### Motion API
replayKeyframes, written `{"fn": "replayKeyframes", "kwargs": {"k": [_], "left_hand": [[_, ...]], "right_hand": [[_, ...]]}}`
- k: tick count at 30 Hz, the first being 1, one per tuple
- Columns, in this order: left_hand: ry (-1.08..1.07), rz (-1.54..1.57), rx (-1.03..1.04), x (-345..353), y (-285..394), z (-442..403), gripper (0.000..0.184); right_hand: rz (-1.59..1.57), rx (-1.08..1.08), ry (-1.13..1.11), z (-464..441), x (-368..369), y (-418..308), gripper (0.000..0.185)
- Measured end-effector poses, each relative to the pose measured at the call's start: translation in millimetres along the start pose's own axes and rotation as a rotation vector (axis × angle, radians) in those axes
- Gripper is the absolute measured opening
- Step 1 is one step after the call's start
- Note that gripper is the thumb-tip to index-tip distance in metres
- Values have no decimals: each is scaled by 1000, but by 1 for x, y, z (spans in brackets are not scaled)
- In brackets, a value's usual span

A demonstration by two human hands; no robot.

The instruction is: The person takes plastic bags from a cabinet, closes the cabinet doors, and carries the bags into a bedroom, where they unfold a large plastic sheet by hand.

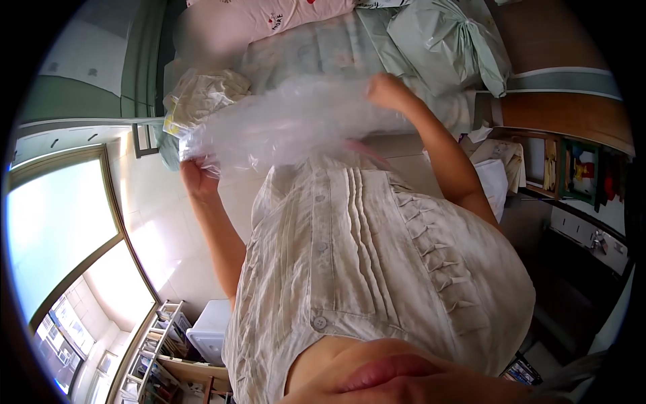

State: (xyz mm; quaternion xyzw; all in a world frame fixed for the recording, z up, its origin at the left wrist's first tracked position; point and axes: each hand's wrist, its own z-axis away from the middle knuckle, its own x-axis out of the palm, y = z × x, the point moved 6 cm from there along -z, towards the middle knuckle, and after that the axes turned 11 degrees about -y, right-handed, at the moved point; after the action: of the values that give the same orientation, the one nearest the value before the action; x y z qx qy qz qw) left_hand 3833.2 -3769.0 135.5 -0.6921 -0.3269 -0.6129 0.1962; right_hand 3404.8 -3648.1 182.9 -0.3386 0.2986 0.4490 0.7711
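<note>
A large sheet of clear, crinkled plastic (282, 128), perhaps a bag, stretches between my two hands in front of my chest. My left hand (198, 178) pinches its lower left end. Higher up and to the right, my right hand (389, 91) is closed in a fist on the opposite end. Behind the plastic, a crumpled white and yellow plastic bag (208, 97) lies on the bed (309, 57) near its left corner. A knotted pale green bag (444, 44) sits on the right side of the bed.
A pink pillow (289, 17) with printed words lies at the far end of the bed. Open shelving with books and frames (579, 168) stands to the right. On the left are a bright window (64, 236), a narrow rack (151, 350) and a white plastic box (212, 330).
</note>
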Motion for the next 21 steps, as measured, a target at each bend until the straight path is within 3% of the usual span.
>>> {"fn": "replayKeyframes", "kwargs": {"k": [1,2,4,5,6,9,10,12,13,14,16,17,18,20,21], "left_hand": [[557,-129,156,26,-5,1,17],[560,-126,162,35,-6,-3,17],[347,-275,22,57,-10,-14,13],[319,-532,-4,80,-12,-20,18],[324,-534,-5,101,-20,-25,18],[511,-1272,-267,133,-20,-33,25],[513,-1272,-266,127,-21,-34,25],[531,-2084,-38,131,-10,-39,21],[733,-2083,12,130,-6,-35,18],[741,-2083,15,122,-4,-35,18],[875,-2160,515,119,13,-18,21],[965,-2052,505,110,22,-12,21],[991,-1896,528,83,37,2,19],[1078,-1625,437,45,53,24,22],[1048,-1467,494,29,58,29,23]], "right_hand": [[-54,41,217,-7,-14,19,26],[-108,80,434,-12,-28,41,24],[-213,-65,889,-10,-63,69,23],[-274,-70,921,-7,-85,75,24],[-335,-73,952,-5,-104,83,25],[-672,-201,1026,9,-160,91,24],[-795,-269,1040,18,-176,84,24],[-974,-445,1095,46,-206,51,24],[-1014,-542,1143,64,-218,30,23],[-973,-653,1237,87,-228,3,23],[-259,-685,1827,148,-240,-56,16],[-260,-689,1823,158,-232,-69,16],[-436,-944,1634,162,-227,-82,19],[-134,-896,1471,149,-220,-97,26],[325,-595,1466,126,-216,-96,29]]}}
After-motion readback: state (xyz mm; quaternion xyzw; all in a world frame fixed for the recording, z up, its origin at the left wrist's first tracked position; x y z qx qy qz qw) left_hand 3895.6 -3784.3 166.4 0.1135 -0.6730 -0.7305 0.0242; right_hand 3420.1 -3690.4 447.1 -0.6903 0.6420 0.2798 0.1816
